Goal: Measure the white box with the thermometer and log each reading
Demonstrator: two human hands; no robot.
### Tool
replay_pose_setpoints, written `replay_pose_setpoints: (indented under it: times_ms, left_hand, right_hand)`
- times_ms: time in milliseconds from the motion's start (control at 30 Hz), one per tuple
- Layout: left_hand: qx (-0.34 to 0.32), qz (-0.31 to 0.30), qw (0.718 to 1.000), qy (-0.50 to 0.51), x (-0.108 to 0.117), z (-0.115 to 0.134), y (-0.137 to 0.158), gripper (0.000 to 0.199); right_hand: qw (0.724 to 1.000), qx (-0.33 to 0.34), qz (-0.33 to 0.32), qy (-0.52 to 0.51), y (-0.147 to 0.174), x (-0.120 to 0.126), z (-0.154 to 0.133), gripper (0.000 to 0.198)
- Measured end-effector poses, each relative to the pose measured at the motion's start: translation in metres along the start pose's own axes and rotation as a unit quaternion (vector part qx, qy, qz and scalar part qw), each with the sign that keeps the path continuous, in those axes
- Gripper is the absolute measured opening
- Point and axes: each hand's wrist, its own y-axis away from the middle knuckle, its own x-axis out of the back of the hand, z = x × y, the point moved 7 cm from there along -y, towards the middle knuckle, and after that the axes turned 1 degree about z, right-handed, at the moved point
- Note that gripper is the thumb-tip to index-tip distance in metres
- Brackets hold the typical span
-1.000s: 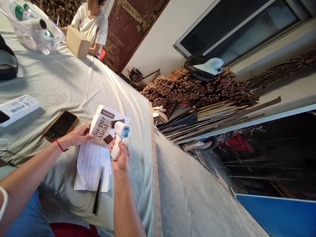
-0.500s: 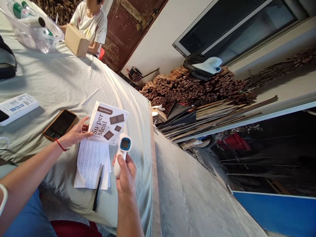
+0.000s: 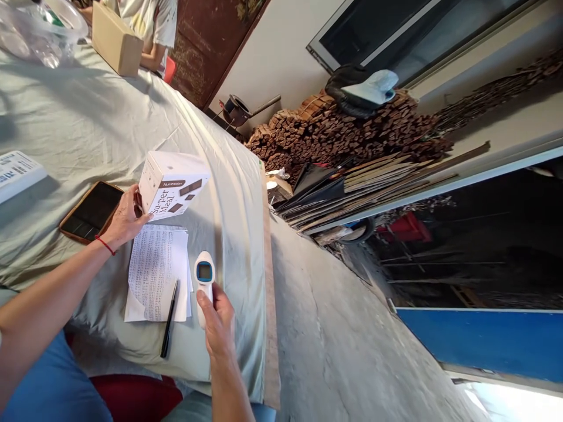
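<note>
My left hand (image 3: 125, 220), with a red string at its wrist, grips the near left edge of a white meal box (image 3: 173, 181). The box is tilted, so its printed front and its top both show. In my right hand (image 3: 217, 316) is a white infrared thermometer (image 3: 204, 275), held by its handle, its blue-framed screen facing me. Written sheets of paper (image 3: 153, 275) lie between my hands. A black pen (image 3: 169, 319) rests across their right side. Left of the box, close to my left hand, a phone (image 3: 91, 211) in a brown case lies flat.
A white box-like pack (image 3: 20, 176) lies at the left on the cloth-covered table (image 3: 109, 129). At the far end are a cardboard box (image 3: 116, 41), a clear plastic tub (image 3: 48, 35) and a seated person (image 3: 160, 29). Past the table's right edge are concrete floor and stacked firewood (image 3: 352, 129).
My left hand has turned and tipped the meal box, so its top now shows. The thermometer now stands apart from the box. The whole view has shifted slightly.
</note>
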Motion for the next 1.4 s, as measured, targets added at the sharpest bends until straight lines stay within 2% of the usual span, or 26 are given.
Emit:
replay_pose_setpoints:
  times_ms: [133,200,267,367,467,533,633,733,833,967,1100,1200,1333,1400]
  left_hand:
    - [0.038,0.029,0.997,-0.065,0.006,0.007,0.003,0.063]
    - [0.049,0.052,0.993,-0.091,0.012,0.016,0.007,0.049]
    - [0.033,0.045,0.992,-0.11,0.016,0.03,0.012,0.034]
    - [-0.01,-0.041,0.992,-0.117,0.01,0.051,0.026,0.015]
    - [-0.043,-0.192,0.974,-0.109,-0.009,0.063,0.051,0.01]
    - [-0.074,-0.263,0.953,-0.129,-0.02,0.067,0.069,0.019]
    - [-0.113,-0.295,0.928,-0.196,-0.031,0.07,0.087,0.033]
    - [-0.128,-0.287,0.917,-0.246,-0.036,0.071,0.093,0.042]
    - [-0.14,-0.286,0.91,-0.266,-0.038,0.069,0.092,0.05]
    - [-0.148,-0.29,0.906,-0.271,-0.037,0.065,0.086,0.057]
    - [-0.124,-0.313,0.897,-0.286,-0.039,0.06,0.084,0.065]
    - [-0.106,-0.333,0.89,-0.294,-0.04,0.058,0.086,0.071]
    - [-0.106,-0.337,0.889,-0.29,-0.04,0.062,0.089,0.071]
    - [-0.103,-0.34,0.887,-0.296,-0.039,0.064,0.09,0.071]
  right_hand:
    - [0.986,0.066,0.048,0.144,-0.016,0.007,0.017,0.066]
    - [0.966,0.094,0.07,0.23,-0.024,0.01,0.027,0.066]
    - [0.941,0.12,0.083,0.306,-0.028,0.01,0.033,0.064]
    - [0.9,0.189,0.122,0.374,-0.022,0.007,0.021,0.061]
    - [0.876,0.286,0.143,0.361,-0.001,-0.002,-0.007,0.045]
    - [0.883,0.316,0.082,0.337,0.013,-0.017,-0.018,0.027]
    - [0.884,0.285,-0.016,0.372,0.024,-0.04,-0.017,0.016]
    - [0.878,0.242,-0.063,0.408,0.023,-0.048,-0.007,0.024]
    - [0.908,0.222,-0.099,0.341,0.017,-0.045,-0.005,0.03]
    - [0.97,0.192,-0.1,0.113,0.009,-0.035,-0.016,0.026]
    - [0.977,0.173,-0.089,-0.084,0.008,-0.038,-0.023,0.035]
    - [0.979,0.172,-0.053,-0.101,0.003,-0.047,-0.024,0.028]
    - [0.982,0.166,-0.072,-0.054,-0.007,-0.068,-0.022,0.053]
    - [0.986,0.141,-0.084,-0.022,-0.011,-0.074,-0.015,0.052]
